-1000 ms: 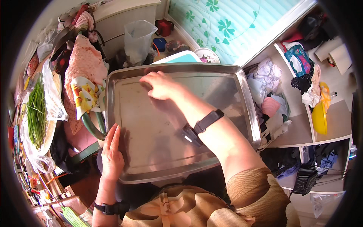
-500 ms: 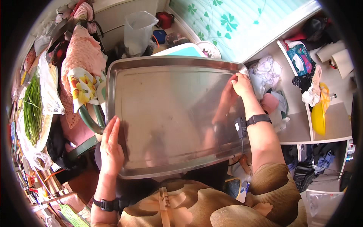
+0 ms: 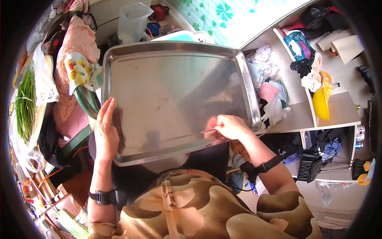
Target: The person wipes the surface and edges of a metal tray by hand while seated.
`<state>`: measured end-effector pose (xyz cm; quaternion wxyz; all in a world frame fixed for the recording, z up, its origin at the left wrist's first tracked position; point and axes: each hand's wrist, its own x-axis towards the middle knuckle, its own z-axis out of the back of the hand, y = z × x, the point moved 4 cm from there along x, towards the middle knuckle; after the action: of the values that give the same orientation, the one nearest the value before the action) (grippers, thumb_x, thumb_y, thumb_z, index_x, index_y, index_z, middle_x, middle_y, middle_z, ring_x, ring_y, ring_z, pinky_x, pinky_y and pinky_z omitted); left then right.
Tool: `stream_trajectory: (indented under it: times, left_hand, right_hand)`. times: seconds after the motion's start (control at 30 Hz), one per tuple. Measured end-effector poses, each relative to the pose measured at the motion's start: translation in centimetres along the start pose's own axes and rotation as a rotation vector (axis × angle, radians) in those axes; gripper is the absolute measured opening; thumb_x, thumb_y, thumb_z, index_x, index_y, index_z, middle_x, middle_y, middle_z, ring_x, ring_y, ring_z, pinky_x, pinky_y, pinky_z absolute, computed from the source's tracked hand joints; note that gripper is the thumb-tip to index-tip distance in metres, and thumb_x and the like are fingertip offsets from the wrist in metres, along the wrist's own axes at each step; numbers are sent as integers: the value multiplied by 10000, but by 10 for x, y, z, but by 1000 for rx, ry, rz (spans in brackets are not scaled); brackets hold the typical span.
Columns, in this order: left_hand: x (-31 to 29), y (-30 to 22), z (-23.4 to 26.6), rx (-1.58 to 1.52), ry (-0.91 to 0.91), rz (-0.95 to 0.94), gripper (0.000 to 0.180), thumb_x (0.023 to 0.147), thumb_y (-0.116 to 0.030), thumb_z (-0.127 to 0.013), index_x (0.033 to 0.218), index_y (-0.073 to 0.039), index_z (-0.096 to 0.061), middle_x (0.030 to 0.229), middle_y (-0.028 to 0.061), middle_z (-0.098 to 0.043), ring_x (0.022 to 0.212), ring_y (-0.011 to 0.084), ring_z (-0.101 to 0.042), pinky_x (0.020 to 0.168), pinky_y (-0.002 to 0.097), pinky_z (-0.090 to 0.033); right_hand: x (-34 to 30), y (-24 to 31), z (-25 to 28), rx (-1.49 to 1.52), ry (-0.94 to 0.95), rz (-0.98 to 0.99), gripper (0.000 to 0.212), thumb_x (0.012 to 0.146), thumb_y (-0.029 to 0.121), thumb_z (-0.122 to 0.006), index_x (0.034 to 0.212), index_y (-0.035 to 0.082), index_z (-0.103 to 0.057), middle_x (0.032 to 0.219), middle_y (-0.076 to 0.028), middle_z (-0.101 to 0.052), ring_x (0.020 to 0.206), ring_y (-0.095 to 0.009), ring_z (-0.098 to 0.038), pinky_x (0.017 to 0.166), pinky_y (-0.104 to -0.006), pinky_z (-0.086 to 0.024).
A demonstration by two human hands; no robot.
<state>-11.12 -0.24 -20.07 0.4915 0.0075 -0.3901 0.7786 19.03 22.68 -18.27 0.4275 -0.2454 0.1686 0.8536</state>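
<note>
A large rectangular metal tray (image 3: 167,99) with a shiny raised rim lies in front of me, above my lap. My left hand (image 3: 106,137) rests along its left rim, the fingers straight and together against the edge. Over the near right part of the tray is my right hand (image 3: 230,127), its fingers curled in and close to the metal. What those fingers hold, if anything, is hidden. A blurred reflection of the hand shows in the tray's surface. Each wrist wears a black strap.
At the left are green stalks (image 3: 25,103) beside white plastic and a flowered cloth (image 3: 78,69) over a green curved handle (image 3: 85,99). Behind the tray stands a clear plastic bag (image 3: 133,22). On the right, shelves (image 3: 294,115) hold clothes and a yellow item (image 3: 321,103).
My right hand has moved from the tray's far right corner toward its near right side. The left hand stays at the left rim. The whole view has shifted a little.
</note>
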Motion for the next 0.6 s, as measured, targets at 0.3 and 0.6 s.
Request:
stream_trajectory:
  times: [0.3,0.6]
  left_hand:
    - [-1,-3,3,70,-3,-58,697,654,192,-360,1299,-26,-508,1315,156,-513,1230,337,-481,1057,383,-379]
    - [-1,-4,0,54,8,-71,717,627,194,-359,1284,-36,-530,1318,143,-513,1240,339,-467,1073,389,-351]
  right_hand:
    - [43,133,-31,897,521,393,309,923,136,-540,1216,45,-505,1018,-134,-646,741,-189,-659,631,-319,-543]
    - [82,-138,40,394,-478,-78,370,875,71,-587,1239,77,-519,987,-94,-609,869,-198,-620,651,-374,-551]
